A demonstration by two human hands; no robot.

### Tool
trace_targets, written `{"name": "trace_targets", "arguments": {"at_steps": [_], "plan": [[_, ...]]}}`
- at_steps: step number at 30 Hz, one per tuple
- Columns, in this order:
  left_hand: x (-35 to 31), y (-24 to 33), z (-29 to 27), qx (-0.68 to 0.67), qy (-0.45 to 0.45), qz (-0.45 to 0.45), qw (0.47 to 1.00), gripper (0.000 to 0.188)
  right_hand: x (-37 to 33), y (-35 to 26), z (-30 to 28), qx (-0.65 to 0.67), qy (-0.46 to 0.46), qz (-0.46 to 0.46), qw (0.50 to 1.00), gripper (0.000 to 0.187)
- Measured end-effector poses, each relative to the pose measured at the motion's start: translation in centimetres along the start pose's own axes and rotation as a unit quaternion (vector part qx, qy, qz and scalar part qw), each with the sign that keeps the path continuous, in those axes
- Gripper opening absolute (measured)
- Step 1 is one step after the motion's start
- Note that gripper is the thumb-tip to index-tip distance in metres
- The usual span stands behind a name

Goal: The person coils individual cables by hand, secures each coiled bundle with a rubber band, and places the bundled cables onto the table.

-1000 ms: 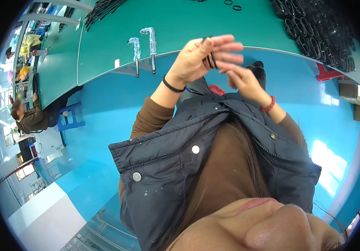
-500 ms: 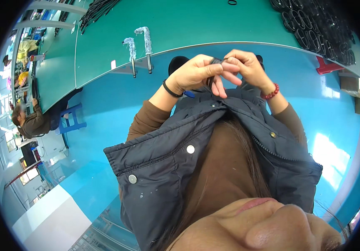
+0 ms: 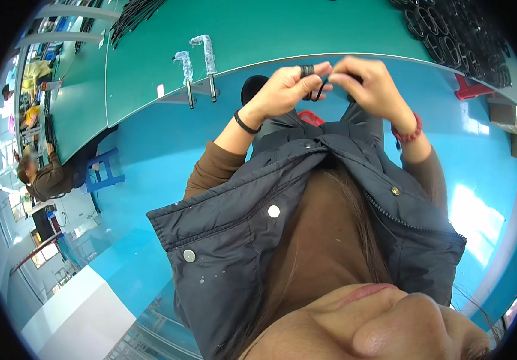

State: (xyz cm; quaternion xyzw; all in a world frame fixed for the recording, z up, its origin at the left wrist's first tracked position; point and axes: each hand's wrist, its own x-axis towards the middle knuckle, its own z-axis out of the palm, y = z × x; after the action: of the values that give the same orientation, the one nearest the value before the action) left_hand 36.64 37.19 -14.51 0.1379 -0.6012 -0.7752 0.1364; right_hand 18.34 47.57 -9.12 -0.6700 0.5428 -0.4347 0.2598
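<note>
A black cord [image 3: 307,71] is wound in a few turns around the fingers of my left hand [image 3: 285,90], which is held in front of my body just off the table edge. From those turns a loose strand runs across to my right hand [image 3: 371,87]. There the thumb and fingers are pinched together on the strand. The cord's tip is hidden in that pinch. Both hands are in the air, close together and apart from the table.
The green table [image 3: 270,30] stretches across the far side. Several black coiled loops [image 3: 444,36] lie at its right, and a bundle of long black cords [image 3: 132,18] at upper left. Two plastic-wrapped rods [image 3: 209,60] stand at the near edge. A co-worker [image 3: 48,174] is at far left.
My right hand has moved up and right, away from my left fingers, drawing out a strand of cord. My left hand has shifted slightly up and left.
</note>
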Motion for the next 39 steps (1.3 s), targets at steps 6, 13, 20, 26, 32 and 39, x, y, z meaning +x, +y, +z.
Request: {"name": "trace_targets", "arguments": {"at_steps": [6,13,20,26,32,39], "plan": [[-0.7,2.0,0.3,-0.049,-0.097,-0.114,0.988,0.044,-0.3,5.9,3.1,0.166,0.031,0.044,0.985,0.013],[-0.3,3.2,-1.1,-0.211,0.06,0.071,0.973,0.049,-5.8,4.8,6.9,0.127,-0.024,0.206,0.97,0.02],[-0.2,0.7,-1.5,-0.05,0.114,0.075,0.989,0.04,-3.1,0.0,2.4,-0.038,-0.078,-0.012,0.996,0.009],[0.3,0.6,-0.2,0.033,0.007,0.017,0.999,0.038,1.5,3.3,2.1,-0.188,0.138,-0.198,0.952,0.01],[-0.2,1.2,0.4,0.014,0.009,0.01,1.0,0.035,1.3,4.8,4.2,0.234,0.019,0.099,0.967,0.026],[0.0,1.0,0.3,0.03,-0.019,0.015,0.999,0.034,1.5,4.9,3.5,0.366,-0.057,0.188,0.91,0.036]]}}
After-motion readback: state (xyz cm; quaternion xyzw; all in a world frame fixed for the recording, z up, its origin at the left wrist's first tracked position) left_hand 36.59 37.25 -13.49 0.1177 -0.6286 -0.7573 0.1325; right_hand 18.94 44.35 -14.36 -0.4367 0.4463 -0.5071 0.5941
